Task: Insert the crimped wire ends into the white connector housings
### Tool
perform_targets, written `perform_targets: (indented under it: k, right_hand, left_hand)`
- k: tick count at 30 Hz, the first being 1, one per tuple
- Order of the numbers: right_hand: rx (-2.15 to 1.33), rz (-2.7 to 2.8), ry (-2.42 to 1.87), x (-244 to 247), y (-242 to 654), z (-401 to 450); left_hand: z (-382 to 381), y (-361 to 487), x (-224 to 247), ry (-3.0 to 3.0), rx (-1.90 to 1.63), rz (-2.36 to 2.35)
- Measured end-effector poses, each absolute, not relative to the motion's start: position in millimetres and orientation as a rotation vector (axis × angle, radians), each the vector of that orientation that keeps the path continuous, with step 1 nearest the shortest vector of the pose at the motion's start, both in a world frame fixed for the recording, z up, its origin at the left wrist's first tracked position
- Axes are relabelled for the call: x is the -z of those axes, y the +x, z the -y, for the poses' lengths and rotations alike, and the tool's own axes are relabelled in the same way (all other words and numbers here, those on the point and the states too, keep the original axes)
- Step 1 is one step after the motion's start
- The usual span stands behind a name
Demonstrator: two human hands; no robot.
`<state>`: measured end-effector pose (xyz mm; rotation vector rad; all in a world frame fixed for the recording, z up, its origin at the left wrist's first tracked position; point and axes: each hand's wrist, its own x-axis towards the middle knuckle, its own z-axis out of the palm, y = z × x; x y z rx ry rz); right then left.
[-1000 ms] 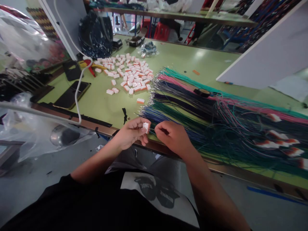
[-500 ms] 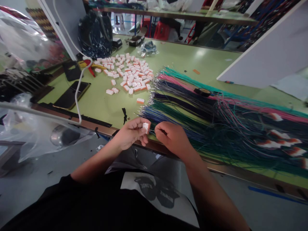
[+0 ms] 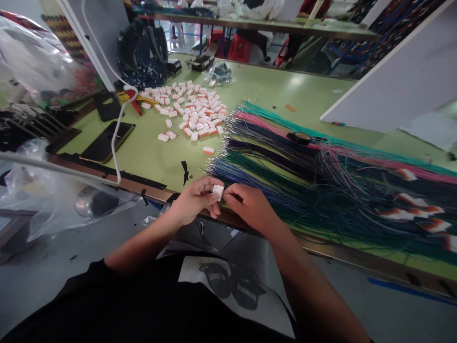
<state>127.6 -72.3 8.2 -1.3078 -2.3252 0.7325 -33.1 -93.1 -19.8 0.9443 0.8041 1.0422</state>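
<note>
A white and orange connector (image 3: 218, 191) is pinched between the thumb and fingers of my left hand (image 3: 197, 200), over the table's front edge. My right hand (image 3: 249, 206) is closed right beside the connector, its fingertips together at the connector's right side; a thin wire seems to be between them, mostly hidden. Bundles of blue, green, black, pink and teal wires (image 3: 271, 164) lie behind and to the right, their metal tips pointing left. A heap of similar connectors (image 3: 200, 112) lies beyond my hands, with a single connector (image 3: 208, 150) nearer.
A dark phone (image 3: 107, 142) lies at the left, near red and yellow pliers (image 3: 134, 101). A white cable (image 3: 116, 133) hangs in front. Black tape (image 3: 300, 137) sits on the wires. A white panel (image 3: 389, 76) stands at the right, a dark bag (image 3: 142, 55) at the back left.
My right hand has moved left, closing the gap to the connector. The connector has turned slightly in my left hand and shows more of its white face.
</note>
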Motion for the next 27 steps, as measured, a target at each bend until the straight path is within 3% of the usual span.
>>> perform_targets:
  k: [9,14,17,19,24,27]
  right_hand:
    - [-0.651,2.333,-1.295,-1.4,127.3,79.6]
    - [-0.888,2.485,-1.233,-21.8,156.1,44.0]
    - [-0.284,2.299,-1.748,-27.0,177.9,5.2]
    - [-0.092,2.352,-1.947,-23.4,186.2,-13.4]
    - [-0.246,2.595,-1.838,-16.5,191.9,-26.1]
    - [-0.067,2.479,-1.996,-18.4,189.8,-28.1]
  left_hand:
    - [94.5,-31.6,16.5,0.988,-1.023,-0.851]
    - [95.0,-33.6,15.0,1.047,-0.935,-0.791]
    - [93.6,-35.0,17.8,1.027,-0.943,-0.743]
    - [92.9,-35.4,18.9,1.015,-0.946,-0.741]
    - [92.6,-34.9,19.0,1.007,-0.930,-0.741]
    - [92.0,-34.8,19.8,1.012,-0.933,-0.740]
